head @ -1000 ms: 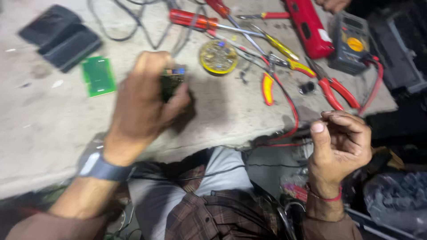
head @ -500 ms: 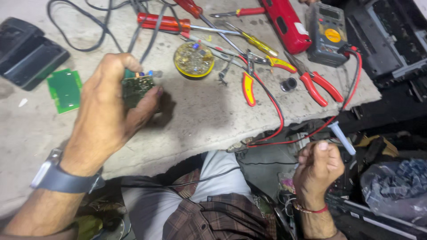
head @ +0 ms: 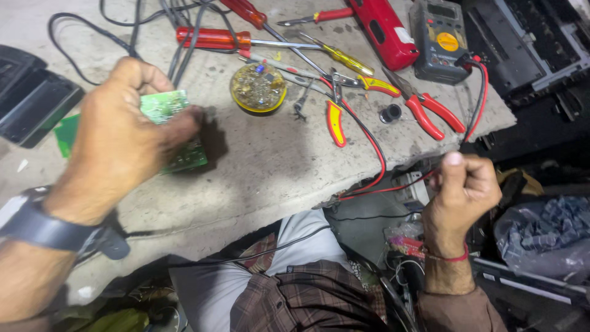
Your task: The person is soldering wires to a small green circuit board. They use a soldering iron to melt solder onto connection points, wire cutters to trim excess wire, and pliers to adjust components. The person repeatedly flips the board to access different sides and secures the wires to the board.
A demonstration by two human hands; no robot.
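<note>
My left hand (head: 117, 147) is clamped over a green circuit board (head: 163, 104) and holds it against the concrete worktop (head: 264, 166). The fingers cover most of the board. A dark watch sits on that wrist. My right hand (head: 461, 190) is a closed fist with the thumb up, off the worktop's broken front edge, above my lap. A red test lead (head: 378, 166) runs over the edge into this fist. Another red lead drops to the thumb from the grey multimeter (head: 439, 40). What else the fist encloses is hidden.
A round yellow tin of small parts (head: 258, 87) stands mid-table. Behind it lie a red screwdriver (head: 212, 38), red pliers (head: 430, 110), yellow-and-red cutters (head: 335, 120) and black cables. A black case (head: 31, 98) lies far left. A grey bag (head: 544, 237) sits at right.
My left hand has shifted left with the board and pressed it lower on the table. My right hand has risen toward the table edge, still closed.
</note>
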